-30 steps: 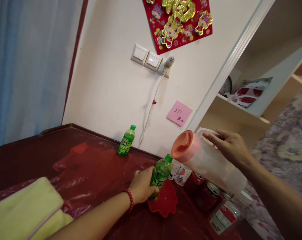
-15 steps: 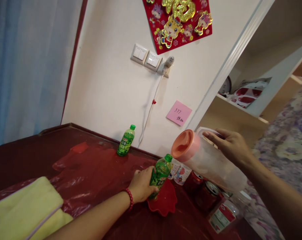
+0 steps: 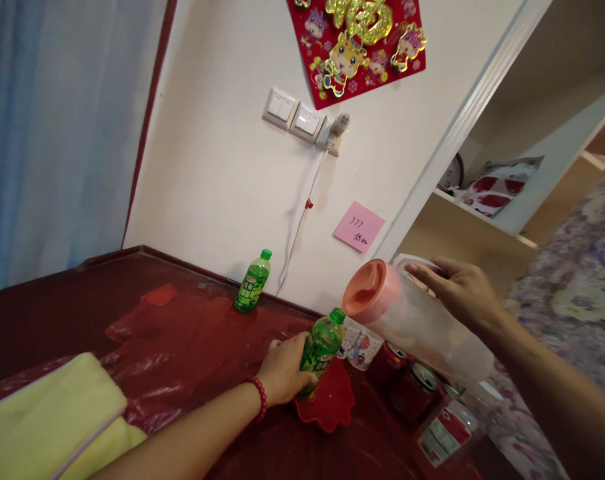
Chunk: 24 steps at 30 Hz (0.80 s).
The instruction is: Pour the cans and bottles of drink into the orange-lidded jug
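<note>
My left hand (image 3: 285,373), with a red bead bracelet at the wrist, is wrapped round a green drink bottle (image 3: 323,343). That bottle is nearly upright, with its green cap on, at a red scalloped dish (image 3: 332,403); I cannot tell whether its base rests in the dish. On the right, my right hand (image 3: 462,290) grips the handle of a clear plastic pitcher (image 3: 437,333). The pitcher is tilted, its orange-pink lid (image 3: 369,293) pointing left just above the bottle's cap. No liquid stream shows between lid and bottle.
A second green bottle (image 3: 252,283) stands by the wall. Red cans (image 3: 416,392) and a clear labelled jar (image 3: 447,430) crowd the area under the pitcher. A folded yellow cloth (image 3: 57,417) lies at the left front. Red plastic film (image 3: 182,340) covers part of the table (image 3: 42,320).
</note>
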Motion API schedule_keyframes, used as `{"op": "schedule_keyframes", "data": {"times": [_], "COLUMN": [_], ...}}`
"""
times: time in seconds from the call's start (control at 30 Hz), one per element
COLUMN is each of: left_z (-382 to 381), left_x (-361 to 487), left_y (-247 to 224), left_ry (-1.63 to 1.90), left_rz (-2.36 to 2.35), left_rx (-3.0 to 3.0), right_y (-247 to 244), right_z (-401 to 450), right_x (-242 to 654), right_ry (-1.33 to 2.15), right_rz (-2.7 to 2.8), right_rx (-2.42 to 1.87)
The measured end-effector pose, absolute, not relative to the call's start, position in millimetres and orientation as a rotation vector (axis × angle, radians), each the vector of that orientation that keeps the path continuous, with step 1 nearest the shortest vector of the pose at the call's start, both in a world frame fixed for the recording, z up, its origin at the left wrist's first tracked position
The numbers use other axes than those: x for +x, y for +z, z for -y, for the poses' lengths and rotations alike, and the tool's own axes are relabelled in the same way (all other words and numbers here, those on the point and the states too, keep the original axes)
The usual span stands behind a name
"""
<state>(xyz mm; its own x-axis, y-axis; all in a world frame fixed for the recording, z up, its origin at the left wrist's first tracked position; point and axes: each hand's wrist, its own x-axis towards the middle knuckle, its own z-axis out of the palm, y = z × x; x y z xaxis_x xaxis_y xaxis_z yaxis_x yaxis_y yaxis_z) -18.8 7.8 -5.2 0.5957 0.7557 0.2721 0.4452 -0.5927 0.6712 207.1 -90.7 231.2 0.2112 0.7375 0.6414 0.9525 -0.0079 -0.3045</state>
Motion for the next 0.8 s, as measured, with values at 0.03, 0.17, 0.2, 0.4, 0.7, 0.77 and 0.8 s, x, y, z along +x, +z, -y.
{"op": "schedule_keyframes", "data": {"times": [0.03,0.17,0.2,0.4,0.7,0.77,0.8], "left_z": [-7.8,-7.5,-7.4,-7.3,-6.6,-6.9,-7.2], "left_x": [-18.7,-19.1,-19.2,-19.2,-19.0,-19.1,-19.1], "left_y": [-5.1,-4.6,-4.4,-4.0,-3.3,-3.7,-3.8], "left_ry": [0.744,0.745,0.742,0.729,0.720,0.719,0.719], "left_rz": [-0.946,-0.940,-0.942,-0.943,-0.968,-0.970,-0.970], "left_rx": [2.275,2.278,2.279,2.287,2.284,2.282,2.281], "right_y": [231.2,231.3,231.2,231.0,232.9,233.2,233.3], "right_z": [90.6,90.3,90.2,89.7,89.7,90.2,90.4], "right_x": [207.2,208.7,209.2,211.5,208.6,208.5,208.6], "right_ry": [-0.397,-0.398,-0.397,-0.408,-0.450,-0.451,-0.450], "right_rz": [1.578,1.589,1.591,1.602,1.597,1.597,1.600], "right_rx": [-1.794,-1.795,-1.796,-1.803,-1.815,-1.816,-1.815]}}
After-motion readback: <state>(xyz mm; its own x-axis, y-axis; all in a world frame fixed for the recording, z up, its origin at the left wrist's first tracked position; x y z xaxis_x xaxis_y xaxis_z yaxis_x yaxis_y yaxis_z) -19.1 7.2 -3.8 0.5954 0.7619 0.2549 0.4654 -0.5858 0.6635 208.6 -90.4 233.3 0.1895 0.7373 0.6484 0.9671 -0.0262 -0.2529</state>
